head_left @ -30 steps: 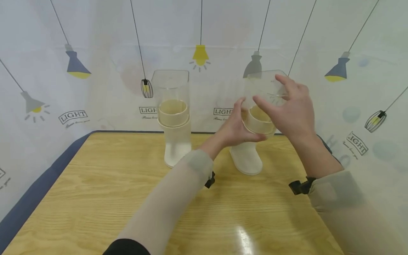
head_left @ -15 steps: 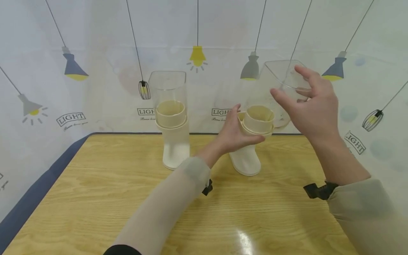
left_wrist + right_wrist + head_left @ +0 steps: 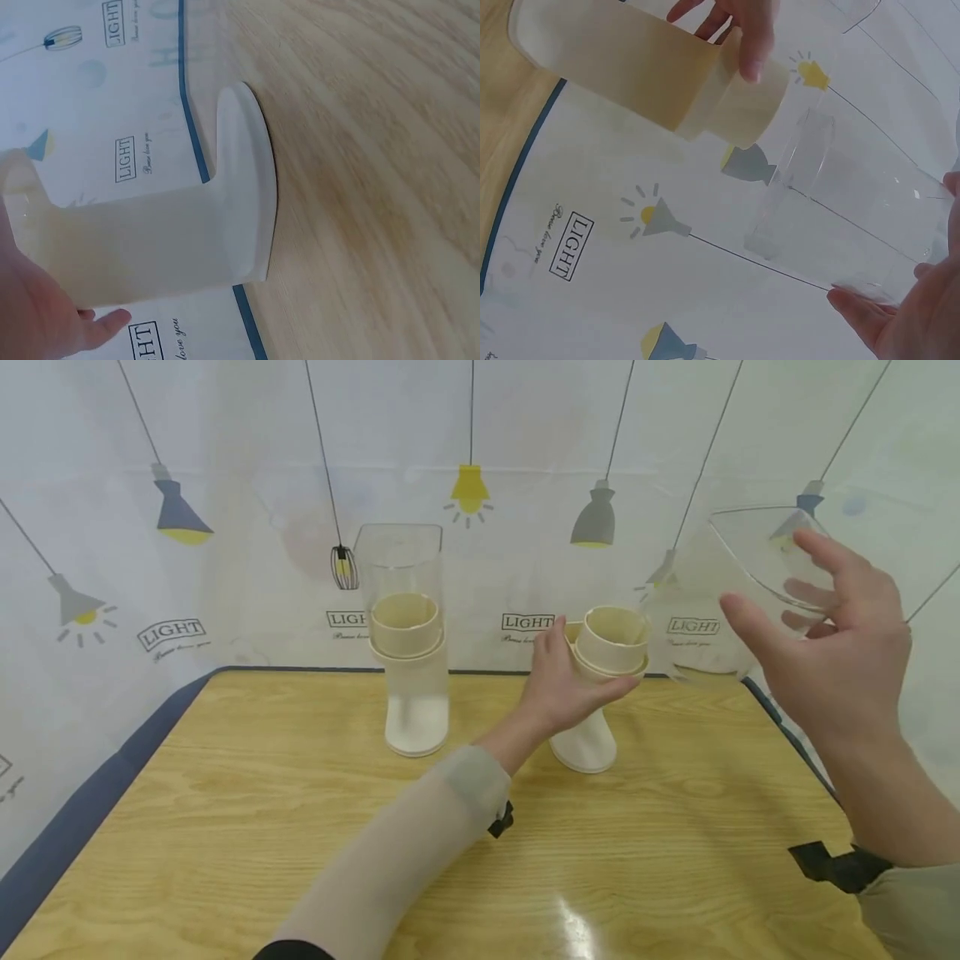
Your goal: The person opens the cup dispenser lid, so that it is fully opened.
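A cream stand with a round collar on top and a flared foot stands upright at the table's right half. My left hand grips it just under the collar; the left wrist view shows thumb and palm at the top of its column. My right hand holds a clear, square-mouthed plastic container by its upper end, to the right of the stand. In the right wrist view the container is tilted, its narrower collared end apart from the stand's collar.
A matching cream stand with its own clear container on top stands to the left. The wooden table ends at a dark blue edge, close behind both stands. A white sheet with printed lamps hangs at the back.
The clear container has come off the right stand's collar and moved right in my right hand, tilting. My left hand stays around the stand, which has hardly moved.
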Available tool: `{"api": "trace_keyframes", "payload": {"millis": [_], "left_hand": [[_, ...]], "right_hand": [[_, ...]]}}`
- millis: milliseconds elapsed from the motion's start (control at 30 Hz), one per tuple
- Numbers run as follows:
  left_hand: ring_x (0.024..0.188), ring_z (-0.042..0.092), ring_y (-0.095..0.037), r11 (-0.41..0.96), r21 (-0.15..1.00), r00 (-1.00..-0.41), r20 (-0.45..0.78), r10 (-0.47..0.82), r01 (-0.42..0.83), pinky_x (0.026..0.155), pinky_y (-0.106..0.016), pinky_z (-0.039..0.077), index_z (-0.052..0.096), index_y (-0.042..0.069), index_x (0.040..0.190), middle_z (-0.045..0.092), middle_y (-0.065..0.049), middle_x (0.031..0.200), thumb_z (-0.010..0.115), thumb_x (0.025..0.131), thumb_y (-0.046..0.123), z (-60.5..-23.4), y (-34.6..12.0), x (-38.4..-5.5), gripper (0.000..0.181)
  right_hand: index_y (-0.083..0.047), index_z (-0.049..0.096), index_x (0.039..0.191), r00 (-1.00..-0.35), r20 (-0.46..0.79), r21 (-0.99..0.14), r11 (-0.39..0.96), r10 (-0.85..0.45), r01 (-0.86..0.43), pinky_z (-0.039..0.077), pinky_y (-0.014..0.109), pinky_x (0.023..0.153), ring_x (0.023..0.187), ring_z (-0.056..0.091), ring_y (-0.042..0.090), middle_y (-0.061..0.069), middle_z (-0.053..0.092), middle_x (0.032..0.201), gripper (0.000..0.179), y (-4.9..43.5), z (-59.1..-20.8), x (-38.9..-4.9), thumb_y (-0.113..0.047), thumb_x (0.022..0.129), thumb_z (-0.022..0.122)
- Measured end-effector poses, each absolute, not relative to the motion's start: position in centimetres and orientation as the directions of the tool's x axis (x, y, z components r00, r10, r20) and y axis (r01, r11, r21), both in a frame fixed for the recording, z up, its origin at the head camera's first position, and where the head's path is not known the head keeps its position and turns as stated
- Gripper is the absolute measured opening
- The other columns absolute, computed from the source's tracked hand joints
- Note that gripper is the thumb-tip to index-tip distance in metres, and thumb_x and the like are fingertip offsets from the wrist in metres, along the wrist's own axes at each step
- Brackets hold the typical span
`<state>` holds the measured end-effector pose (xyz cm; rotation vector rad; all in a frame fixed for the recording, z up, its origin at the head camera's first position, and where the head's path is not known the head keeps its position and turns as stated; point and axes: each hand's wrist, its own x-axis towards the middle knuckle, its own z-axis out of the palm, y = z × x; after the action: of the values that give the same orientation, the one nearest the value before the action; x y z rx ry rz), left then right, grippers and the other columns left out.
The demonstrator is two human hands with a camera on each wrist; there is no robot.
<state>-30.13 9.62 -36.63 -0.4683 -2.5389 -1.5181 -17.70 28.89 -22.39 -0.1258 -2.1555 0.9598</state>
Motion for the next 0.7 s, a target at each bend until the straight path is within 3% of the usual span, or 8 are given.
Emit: {"api": "trace_keyframes", "payload": {"millis": [300,433,500,567,700], "left_hand": [[0.132,0.059,-0.026,0.408,0.877,-0.967,0.219,0.132,0.255,0.11,-0.047,0.057,0.009,0.03,0.175,0.042,-0.013,0.163,0.086,0.082,0.072,-36.6,10.5,-29.9,0.128],[0.132,0.058,-0.024,0.394,0.88,-0.963,0.229,0.139,0.266,0.11,-0.045,0.057,0.011,0.029,0.176,0.042,-0.012,0.164,0.088,0.08,0.072,-36.6,10.3,-30.0,0.13],[0.132,0.058,-0.023,0.373,0.886,-0.96,0.238,0.144,0.276,0.11,-0.044,0.057,0.014,0.028,0.176,0.042,-0.011,0.165,0.09,0.079,0.071,-36.6,10.2,-30.0,0.13],[0.131,0.058,-0.021,0.355,0.891,-0.958,0.244,0.152,0.283,0.11,-0.043,0.056,0.017,0.026,0.175,0.043,-0.011,0.165,0.092,0.078,0.069,-36.6,10.1,-30.1,0.13],[0.129,0.058,-0.02,0.325,0.9,-0.954,0.247,0.167,0.29,0.109,-0.042,0.056,0.019,0.026,0.175,0.044,-0.01,0.164,0.094,0.077,0.066,-36.8,10.1,-30.2,0.129]], "right_hand": [[-0.051,0.053,0.157,-0.711,0.544,-0.672,0.739,0.446,-0.051,0.039,0.007,0.086,0.128,0.063,-0.009,-0.012,0.045,0.162,0.073,32.0,-25.1,-16.1,-0.039,0.093,0.085],[-0.048,0.053,0.159,-0.73,0.498,-0.684,0.73,0.469,0.003,0.038,0.005,0.082,0.129,0.063,-0.006,-0.008,0.044,0.164,0.075,33.6,-26.5,-16.3,-0.04,0.093,0.085],[-0.043,0.051,0.162,-0.745,0.485,-0.669,0.743,0.458,0.022,0.036,0.003,0.077,0.135,0.065,0.004,-0.002,0.042,0.167,0.076,34.4,-27.3,-16.5,-0.041,0.094,0.085],[-0.04,0.048,0.166,-0.765,0.469,-0.645,0.763,0.442,0.045,0.033,0.0,0.075,0.144,0.063,0.023,0.004,0.038,0.172,0.078,35.2,-28.2,-16.8,-0.045,0.096,0.082],[-0.032,0.042,0.17,-0.809,0.428,-0.638,0.769,0.402,0.045,0.035,0.0,0.079,0.145,0.057,0.051,0.009,0.03,0.177,0.082,36.6,-30.0,-17.5,-0.049,0.099,0.078]]}}
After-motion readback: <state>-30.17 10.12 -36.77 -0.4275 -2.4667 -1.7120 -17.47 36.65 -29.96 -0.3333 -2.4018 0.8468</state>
